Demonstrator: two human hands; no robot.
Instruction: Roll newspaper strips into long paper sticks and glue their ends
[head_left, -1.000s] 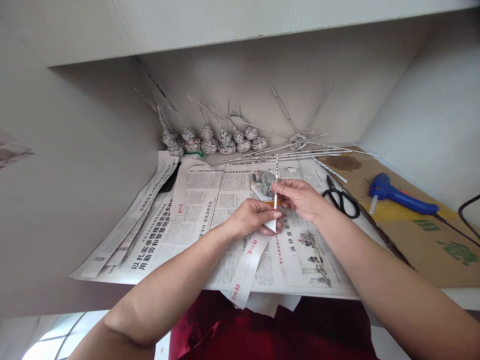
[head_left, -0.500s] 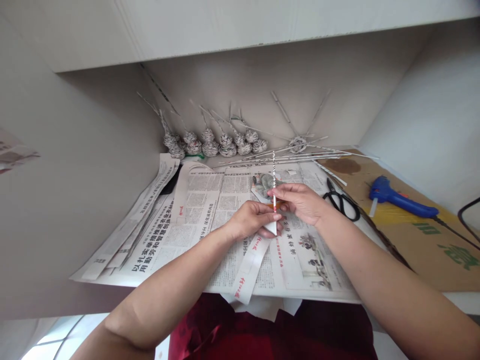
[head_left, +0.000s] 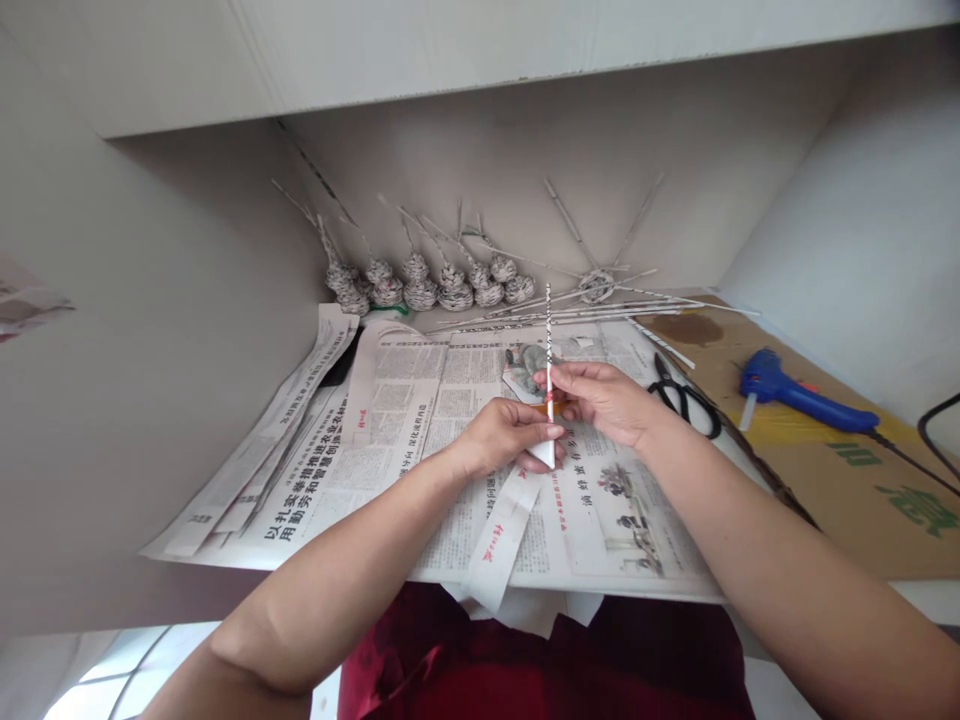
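A thin rolled paper tube (head_left: 549,330) with printed marks stands nearly upright between my hands. My left hand (head_left: 517,437) pinches its lower end, where a paper strip (head_left: 504,540) with red writing feeds in and trails down over the newspaper (head_left: 420,480). My right hand (head_left: 589,395) grips the tube a little higher up, thumb and fingers closed round it. Something thin and orange-yellow shows between the two hands, partly hidden by the fingers. Black-handled scissors (head_left: 686,405) lie right of my right hand.
Several gourd-shaped woven paper pieces (head_left: 420,285) line the back wall. A woven ring with paper spokes (head_left: 598,287) leans beside them, near loose paper tubes (head_left: 660,313). Cut paper strips (head_left: 247,480) lie at left. A blue glue gun (head_left: 806,395) rests on cardboard (head_left: 847,520) at right.
The tube reaches slightly higher above my right hand. The strip's lower red writing has moved up toward my hands, and its upper writing is now mostly hidden near my left fingers.
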